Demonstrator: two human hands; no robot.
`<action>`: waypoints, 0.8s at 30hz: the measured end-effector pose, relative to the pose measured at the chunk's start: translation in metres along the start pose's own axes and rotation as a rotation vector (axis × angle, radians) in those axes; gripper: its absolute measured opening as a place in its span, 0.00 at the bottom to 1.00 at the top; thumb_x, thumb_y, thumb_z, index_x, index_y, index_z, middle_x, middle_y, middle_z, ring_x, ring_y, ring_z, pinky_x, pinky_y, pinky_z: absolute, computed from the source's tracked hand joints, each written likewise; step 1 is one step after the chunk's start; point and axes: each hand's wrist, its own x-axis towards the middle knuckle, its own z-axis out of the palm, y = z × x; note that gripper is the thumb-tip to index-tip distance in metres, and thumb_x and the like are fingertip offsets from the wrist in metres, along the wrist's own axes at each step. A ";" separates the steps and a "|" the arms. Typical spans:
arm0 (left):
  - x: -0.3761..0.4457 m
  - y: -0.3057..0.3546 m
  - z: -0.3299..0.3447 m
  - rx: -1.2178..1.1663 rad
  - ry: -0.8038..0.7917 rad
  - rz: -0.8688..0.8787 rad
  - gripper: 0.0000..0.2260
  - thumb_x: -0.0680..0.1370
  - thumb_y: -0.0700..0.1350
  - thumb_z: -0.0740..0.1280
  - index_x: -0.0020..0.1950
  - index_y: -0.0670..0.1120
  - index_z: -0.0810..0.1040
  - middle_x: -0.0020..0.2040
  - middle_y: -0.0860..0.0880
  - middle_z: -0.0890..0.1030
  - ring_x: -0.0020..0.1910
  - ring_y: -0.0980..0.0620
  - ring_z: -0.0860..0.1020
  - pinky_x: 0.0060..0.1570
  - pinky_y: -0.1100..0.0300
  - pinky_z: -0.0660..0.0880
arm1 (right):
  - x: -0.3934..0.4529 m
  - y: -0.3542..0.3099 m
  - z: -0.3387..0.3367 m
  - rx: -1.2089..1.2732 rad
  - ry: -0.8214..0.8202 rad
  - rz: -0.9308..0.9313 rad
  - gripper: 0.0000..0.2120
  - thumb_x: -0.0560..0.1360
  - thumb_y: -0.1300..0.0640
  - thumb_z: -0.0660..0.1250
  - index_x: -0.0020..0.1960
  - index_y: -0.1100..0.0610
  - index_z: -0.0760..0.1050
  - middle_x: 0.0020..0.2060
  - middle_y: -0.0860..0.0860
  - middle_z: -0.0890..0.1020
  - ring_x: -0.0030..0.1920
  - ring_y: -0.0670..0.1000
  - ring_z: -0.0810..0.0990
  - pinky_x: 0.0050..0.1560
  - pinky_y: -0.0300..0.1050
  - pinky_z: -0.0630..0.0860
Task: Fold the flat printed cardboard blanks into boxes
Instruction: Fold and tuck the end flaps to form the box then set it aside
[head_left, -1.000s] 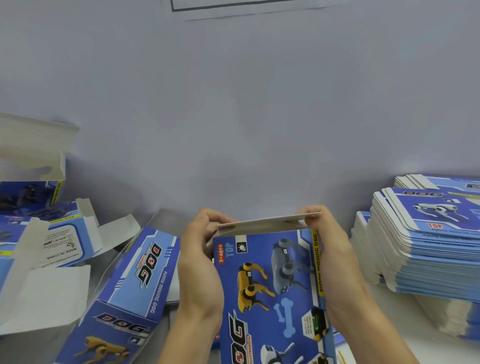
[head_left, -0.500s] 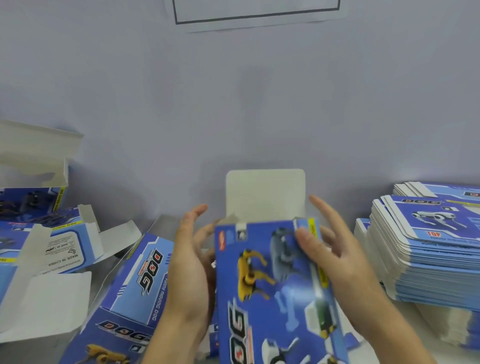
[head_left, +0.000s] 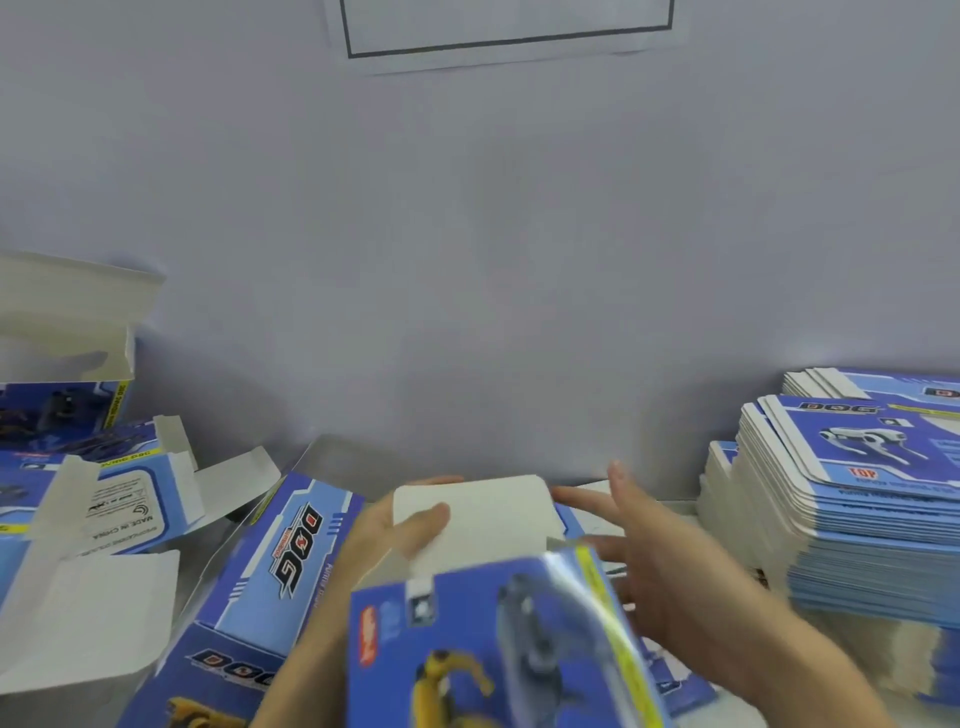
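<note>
A blue printed box (head_left: 483, 644) with a yellow dog picture stands low in the middle, blurred by motion. Its white top flap (head_left: 493, 525) sticks up and leans away from me. My left hand (head_left: 395, 535) holds the flap's left edge, thumb on its near face and fingers behind it. My right hand (head_left: 670, 577) hovers at the box's right side with fingers spread and straight, holding nothing. A thick stack of flat blue blanks (head_left: 857, 499) sits at the right.
Folded boxes with open white flaps lie at the left (head_left: 104, 499), and one blue box marked DOG (head_left: 280, 566) lies beside my left arm. A grey wall (head_left: 467, 260) rises close behind, with a framed white sheet (head_left: 509, 31) at the top.
The box has dropped lower and come nearer to me. Its top flap, folded down a second ago, now stands open. My right hand has let go and spread its fingers.
</note>
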 end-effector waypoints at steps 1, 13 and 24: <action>0.006 -0.007 0.002 0.037 -0.034 0.009 0.08 0.81 0.35 0.65 0.59 0.41 0.80 0.45 0.45 0.84 0.38 0.55 0.84 0.41 0.64 0.79 | -0.002 -0.003 0.004 -0.032 0.032 -0.041 0.19 0.78 0.41 0.63 0.62 0.49 0.81 0.50 0.54 0.86 0.44 0.55 0.84 0.36 0.43 0.81; -0.004 -0.019 0.017 -0.018 -0.070 0.070 0.17 0.68 0.47 0.71 0.56 0.45 0.81 0.41 0.44 0.87 0.36 0.49 0.85 0.29 0.62 0.79 | 0.001 0.010 0.001 -0.126 0.191 -0.195 0.11 0.75 0.68 0.69 0.56 0.60 0.82 0.43 0.55 0.88 0.43 0.51 0.87 0.39 0.37 0.78; 0.001 -0.021 0.013 0.038 -0.081 0.161 0.10 0.68 0.47 0.72 0.49 0.52 0.86 0.43 0.46 0.87 0.39 0.48 0.86 0.31 0.62 0.80 | -0.001 0.007 0.000 0.100 0.187 -0.175 0.15 0.71 0.75 0.69 0.51 0.60 0.85 0.41 0.61 0.86 0.35 0.57 0.85 0.32 0.41 0.79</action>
